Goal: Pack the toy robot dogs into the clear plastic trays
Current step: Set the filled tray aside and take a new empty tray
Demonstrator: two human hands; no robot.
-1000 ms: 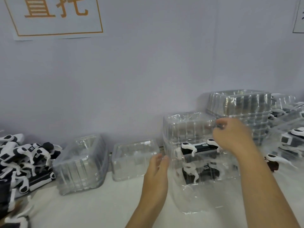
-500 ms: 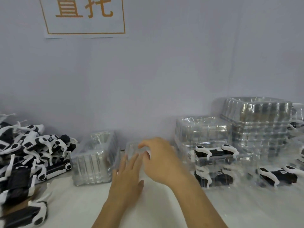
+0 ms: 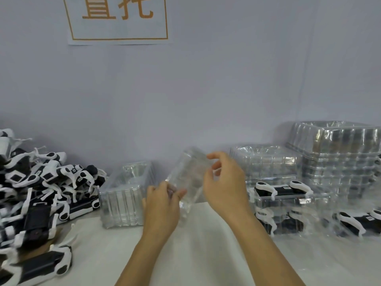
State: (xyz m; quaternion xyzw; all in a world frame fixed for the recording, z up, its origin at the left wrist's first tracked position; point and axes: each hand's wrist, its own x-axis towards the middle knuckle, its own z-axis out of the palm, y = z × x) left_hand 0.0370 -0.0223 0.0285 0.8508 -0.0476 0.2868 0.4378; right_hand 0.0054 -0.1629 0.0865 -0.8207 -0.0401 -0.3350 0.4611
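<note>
Head view: left hand and right hand each grip a tilted clear plastic tray above the counter, toy robot dogs heaped at its left edge.

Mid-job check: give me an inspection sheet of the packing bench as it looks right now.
Surface: pale table, bare in the middle.
Job's things: pile of loose toy robot dogs at left; held clear tray tilted and lifted off the table between both hands; empty tray stack just left of it; packed trays with dogs inside at right; tall empty tray stacks behind them.
Clutter: nothing seen.
Grippers: left hand grips the held tray's lower end; right hand holds its upper side with curled fingers.
Cables: nothing seen.
Surroundings: grey wall with a paper sign bearing orange characters.
</note>
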